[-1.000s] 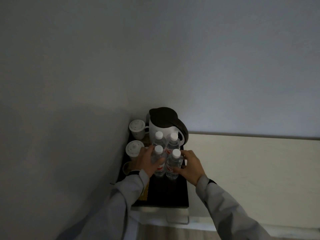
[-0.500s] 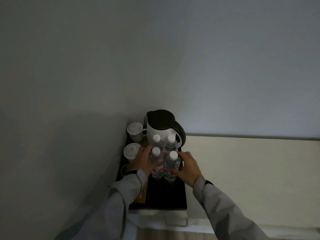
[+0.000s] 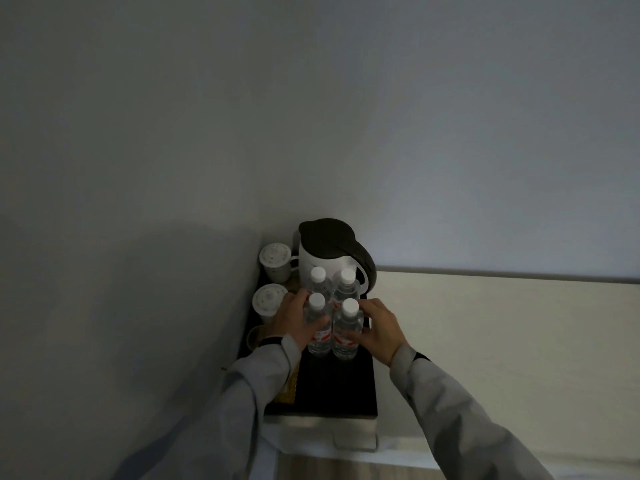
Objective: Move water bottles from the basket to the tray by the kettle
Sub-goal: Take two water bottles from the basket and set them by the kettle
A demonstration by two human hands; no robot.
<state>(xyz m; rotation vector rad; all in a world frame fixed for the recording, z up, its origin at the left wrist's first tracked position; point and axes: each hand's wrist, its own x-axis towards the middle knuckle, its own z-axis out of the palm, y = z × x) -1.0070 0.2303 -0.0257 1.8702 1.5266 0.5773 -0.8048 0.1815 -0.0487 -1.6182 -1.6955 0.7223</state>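
Four water bottles (image 3: 332,320) with white caps are stood upright in a tight two-by-two cluster on the black tray (image 3: 337,389), just in front of the white kettle (image 3: 329,258) with its dark lid. The front-left bottle is gripped by the left hand (image 3: 298,323), and the front-right bottle is clasped by the right hand (image 3: 379,329). Two lidded white cups (image 3: 273,268) are seen at the tray's left edge, near the wall.

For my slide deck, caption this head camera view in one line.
Both hands, left hand and right hand, steady four water bottles on the black tray before the kettle.
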